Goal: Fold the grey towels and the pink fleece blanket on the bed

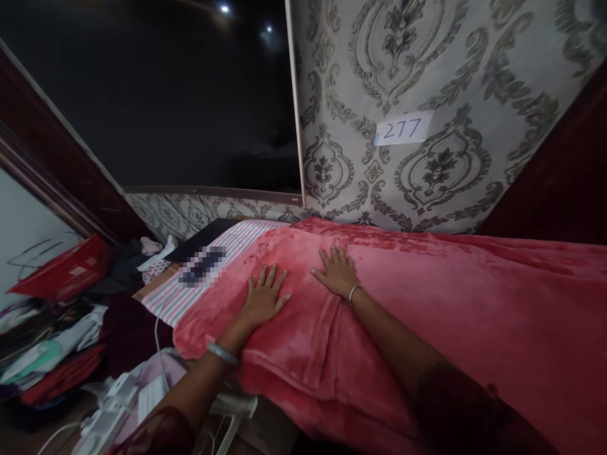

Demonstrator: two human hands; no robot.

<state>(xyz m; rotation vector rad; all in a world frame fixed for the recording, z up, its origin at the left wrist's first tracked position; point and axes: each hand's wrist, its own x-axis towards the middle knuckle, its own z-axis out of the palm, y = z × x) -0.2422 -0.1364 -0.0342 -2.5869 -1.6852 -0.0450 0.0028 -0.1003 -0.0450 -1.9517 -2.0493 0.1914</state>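
A plush red-pink blanket (450, 303) lies spread over a surface, with its left part folded over in layers. My left hand (265, 296) rests flat on that folded part, fingers spread, a bracelet on the wrist. Farther right and slightly higher, my right hand (339, 272) presses on the blanket too, palm down with fingers apart and a thin bangle at the wrist. Creases run down the cloth between and below the hands. Neither hand grips anything. Beyond the blanket's left end shows a striped cloth (165, 292).
A large dark TV screen (180, 95) hangs above on the patterned wall (327, 126), beside a paper label (404, 129) reading 277. On the left are a red bag (66, 268), piled clothes (52, 354), and a white power strip (111, 404) with cables.
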